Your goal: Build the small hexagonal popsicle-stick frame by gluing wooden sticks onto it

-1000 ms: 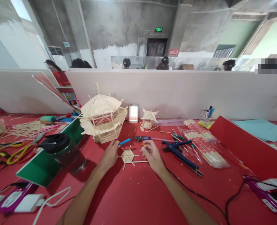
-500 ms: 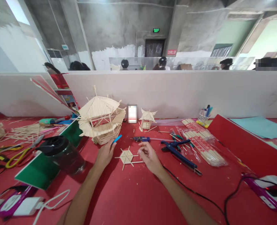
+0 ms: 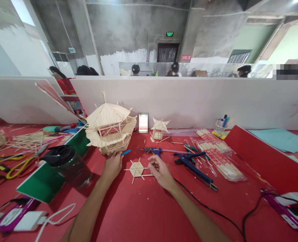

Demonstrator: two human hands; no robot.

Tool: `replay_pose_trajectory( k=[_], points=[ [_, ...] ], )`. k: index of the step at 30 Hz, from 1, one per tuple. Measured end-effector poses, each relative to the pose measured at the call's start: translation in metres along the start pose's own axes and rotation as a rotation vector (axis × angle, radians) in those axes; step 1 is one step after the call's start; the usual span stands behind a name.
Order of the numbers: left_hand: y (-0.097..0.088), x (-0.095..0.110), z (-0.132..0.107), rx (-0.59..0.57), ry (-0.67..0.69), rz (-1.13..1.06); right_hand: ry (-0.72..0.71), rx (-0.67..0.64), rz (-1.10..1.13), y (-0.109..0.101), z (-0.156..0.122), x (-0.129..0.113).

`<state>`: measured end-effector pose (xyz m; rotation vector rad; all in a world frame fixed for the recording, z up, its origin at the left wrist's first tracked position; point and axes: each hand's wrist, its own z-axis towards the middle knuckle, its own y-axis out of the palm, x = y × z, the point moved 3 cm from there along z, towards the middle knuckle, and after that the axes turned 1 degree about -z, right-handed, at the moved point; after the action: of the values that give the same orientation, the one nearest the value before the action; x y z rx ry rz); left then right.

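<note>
A small flat hexagon of thin wooden sticks point(image 3: 136, 169) lies on the red table between my hands. My left hand point(image 3: 113, 165) is closed around a blue-handled tool point(image 3: 125, 152), just in front of the large stick pavilion model point(image 3: 109, 128). My right hand point(image 3: 159, 171) rests to the right of the hexagon, its fingers curled and pinched near the end of one long spoke; what they hold, if anything, is too small to see. A blue glue gun point(image 3: 154, 151) lies just behind the right hand.
A small stick pavilion point(image 3: 159, 128) stands by the white partition. Blue pliers point(image 3: 193, 164) and bagged sticks point(image 3: 218, 153) lie to the right. A dark jar point(image 3: 68, 165) on a green board, yellow scissors point(image 3: 17, 166), loose sticks and cables are on the left. People sit beyond the partition.
My left hand has drawn back toward the large pavilion with the blue-handled tool, whose tip has swung away from the hexagon. My right hand has shifted slightly left toward the hexagon.
</note>
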<state>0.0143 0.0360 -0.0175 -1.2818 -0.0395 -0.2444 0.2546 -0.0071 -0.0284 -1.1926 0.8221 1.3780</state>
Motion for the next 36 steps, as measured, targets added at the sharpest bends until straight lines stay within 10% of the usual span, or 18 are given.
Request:
replay_pose_trajectory(
  k=[13, 20, 26, 36],
  points=[
    [0.001, -0.002, 0.001, 0.029, 0.020, 0.057, -0.007, -0.023, -0.075, -0.001, -0.001, -0.015],
    [-0.009, 0.011, -0.004, 0.114, 0.256, -0.236, -0.008, 0.142, -0.376, -0.042, 0.010, -0.013],
    [-0.015, 0.041, -0.016, -0.084, 0.490, -0.339, 0.012, 0.166, -0.792, -0.071, 0.014, 0.003],
    [-0.007, 0.046, -0.022, -0.213, 0.575, -0.365, 0.143, 0.007, -0.988, -0.044, 0.009, 0.013]
  ],
)
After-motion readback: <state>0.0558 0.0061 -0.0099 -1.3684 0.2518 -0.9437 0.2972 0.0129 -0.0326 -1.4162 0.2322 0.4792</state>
